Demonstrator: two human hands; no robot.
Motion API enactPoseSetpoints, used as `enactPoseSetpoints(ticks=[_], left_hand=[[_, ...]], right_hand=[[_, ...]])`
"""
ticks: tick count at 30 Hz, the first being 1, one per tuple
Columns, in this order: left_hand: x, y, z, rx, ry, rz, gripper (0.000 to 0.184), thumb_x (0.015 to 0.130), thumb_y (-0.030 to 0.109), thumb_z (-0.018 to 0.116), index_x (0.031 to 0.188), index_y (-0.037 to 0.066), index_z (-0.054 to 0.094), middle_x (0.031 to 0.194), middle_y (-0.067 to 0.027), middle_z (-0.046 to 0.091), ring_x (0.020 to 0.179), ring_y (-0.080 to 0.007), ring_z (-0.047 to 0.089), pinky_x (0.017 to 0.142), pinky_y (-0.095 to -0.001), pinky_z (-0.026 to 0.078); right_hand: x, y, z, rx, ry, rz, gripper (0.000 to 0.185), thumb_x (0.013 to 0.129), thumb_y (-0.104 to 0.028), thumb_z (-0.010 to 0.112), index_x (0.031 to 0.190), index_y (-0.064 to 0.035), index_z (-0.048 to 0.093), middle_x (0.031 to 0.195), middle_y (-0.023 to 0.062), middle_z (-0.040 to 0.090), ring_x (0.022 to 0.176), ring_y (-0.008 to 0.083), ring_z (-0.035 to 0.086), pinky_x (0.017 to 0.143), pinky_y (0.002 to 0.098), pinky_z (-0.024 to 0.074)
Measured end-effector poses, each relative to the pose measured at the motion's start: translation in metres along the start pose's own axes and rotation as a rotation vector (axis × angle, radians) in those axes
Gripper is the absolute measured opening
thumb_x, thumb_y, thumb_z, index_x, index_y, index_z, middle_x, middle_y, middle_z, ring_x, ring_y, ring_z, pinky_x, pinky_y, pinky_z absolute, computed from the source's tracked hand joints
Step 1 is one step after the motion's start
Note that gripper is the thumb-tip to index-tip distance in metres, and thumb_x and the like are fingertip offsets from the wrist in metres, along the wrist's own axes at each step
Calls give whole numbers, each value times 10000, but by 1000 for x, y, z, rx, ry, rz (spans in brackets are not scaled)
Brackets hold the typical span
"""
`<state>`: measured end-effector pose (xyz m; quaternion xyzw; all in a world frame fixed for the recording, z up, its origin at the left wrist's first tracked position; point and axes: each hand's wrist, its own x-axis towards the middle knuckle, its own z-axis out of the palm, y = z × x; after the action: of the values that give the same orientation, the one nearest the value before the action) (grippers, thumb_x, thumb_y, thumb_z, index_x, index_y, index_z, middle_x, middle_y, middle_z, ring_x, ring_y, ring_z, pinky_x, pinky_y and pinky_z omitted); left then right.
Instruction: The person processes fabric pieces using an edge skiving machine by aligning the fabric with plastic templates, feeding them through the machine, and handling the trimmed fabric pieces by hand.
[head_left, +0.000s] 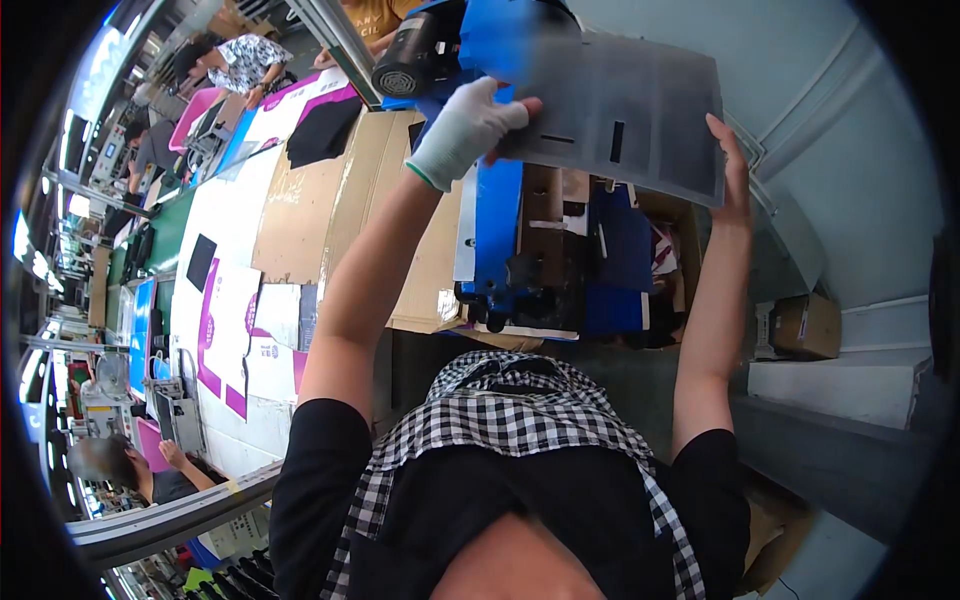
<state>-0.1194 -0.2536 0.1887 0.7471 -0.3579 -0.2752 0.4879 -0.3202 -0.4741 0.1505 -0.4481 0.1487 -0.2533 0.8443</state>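
Note:
A translucent grey plastic sheet with dark slots is held up in front of me, tilted, between both hands. My left hand, in a white glove with a green cuff, grips its left edge with the thumb over the face. At the right edge my bare right hand is closed around the sheet's lower corner, part of its fingers hidden behind. Just behind the sheet stands a blue machine with a black motor at its upper left. The sheet covers part of the machine.
Cardboard covers the bench at left, where black pieces and white-and-purple printed sheets lie. An open carton with dark blue pieces sits right of the machine. A cardboard box stands by the right wall. Other people work at left.

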Motion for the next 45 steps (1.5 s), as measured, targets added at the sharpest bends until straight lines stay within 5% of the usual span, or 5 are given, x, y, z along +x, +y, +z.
enactPoseSetpoints(ticks=[14, 23, 29, 34, 45], left_hand=[[-16, -105, -79, -211, 0, -24, 357, 906, 360, 488, 897, 14, 577, 688, -29, 588, 536, -58, 529, 459, -184, 422], [-15, -165, -48, -174, 250, -259, 483, 778, 485, 631, 720, 13, 546, 622, -21, 495, 467, -82, 429, 412, -235, 358], [4, -198, -54, -265, 224, -421, 514, 759, 506, 640, 845, 0, 607, 710, -41, 562, 553, -111, 504, 488, -264, 413], [4, -219, -93, -1007, -43, -404, 434, 808, 327, 650, 1064, -14, 571, 976, -105, 629, 838, -216, 629, 759, -340, 518], [-64, -136, -182, -895, 224, -167, 427, 859, 308, 572, 1166, 14, 528, 1112, -119, 573, 963, -205, 598, 855, -332, 492]], right_hand=[[20, 89, -61, 304, 22, 79, 380, 895, -290, 430, 1090, 8, 563, 1003, 89, 630, 887, 212, 618, 808, 319, 489], [30, 171, -41, 264, 32, 185, 801, 827, -650, 382, 1305, -8, 362, 1203, 94, 520, 1068, 196, 520, 908, 308, 416], [21, 167, -35, 197, 303, 107, 592, 836, -557, 494, 1155, -59, 463, 933, 5, 592, 682, 77, 543, 528, 217, 412], [17, 161, -50, 202, 331, 76, 341, 881, -414, 518, 1030, -107, 528, 858, -10, 589, 677, 75, 534, 540, 218, 396], [21, 116, -1, -49, 159, -1, 360, 899, -384, 490, 1080, -78, 542, 887, 19, 592, 696, 73, 503, 545, 220, 356]])
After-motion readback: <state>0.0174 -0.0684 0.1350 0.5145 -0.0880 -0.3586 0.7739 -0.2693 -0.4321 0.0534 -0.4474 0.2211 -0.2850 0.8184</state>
